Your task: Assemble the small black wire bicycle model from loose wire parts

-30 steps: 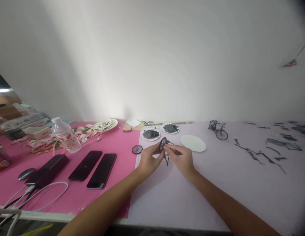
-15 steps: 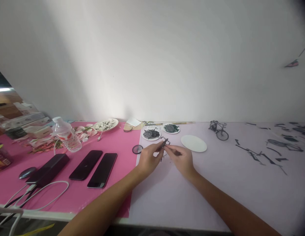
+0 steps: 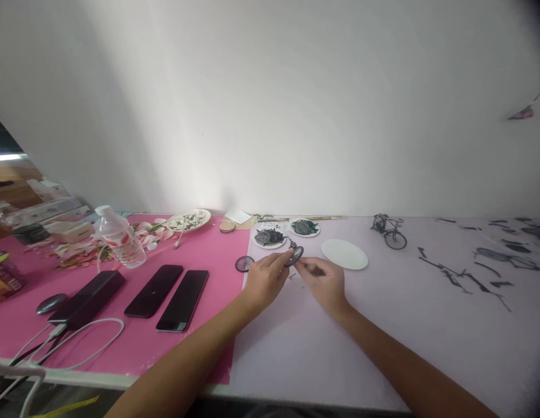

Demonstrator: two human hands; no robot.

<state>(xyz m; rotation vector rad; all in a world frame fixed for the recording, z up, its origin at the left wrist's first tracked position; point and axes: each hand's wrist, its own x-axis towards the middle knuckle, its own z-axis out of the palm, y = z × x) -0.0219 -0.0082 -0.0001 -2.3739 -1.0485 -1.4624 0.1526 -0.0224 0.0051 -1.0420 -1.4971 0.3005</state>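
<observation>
Between my two hands is a small dark model bicycle part with a spoked wheel (image 3: 294, 256), held above the pale tabletop. My left hand (image 3: 266, 278) is closed on its left side, fingers over the wheel's edge. From the right, the fingertips of my right hand (image 3: 324, 283) pinch at the same piece; the contact point is partly hidden. A loose spoked wheel (image 3: 243, 264) lies just left of my left hand. Beyond my hands are a plate of black parts (image 3: 268, 245) and a second plate with dark parts (image 3: 315, 233).
An oval white plate (image 3: 344, 254) lies right of my hands. A model bicycle (image 3: 388, 232) stands farther right, near printed bicycle pictures (image 3: 465, 273). Two phones (image 3: 182, 302), a black power brick (image 3: 87, 296), cables and a plastic bottle (image 3: 120, 239) occupy the pink left side.
The held model has been turned, so a spoked wheel now faces up where thin frame parts showed before. Both hands stay in nearly the same place.
</observation>
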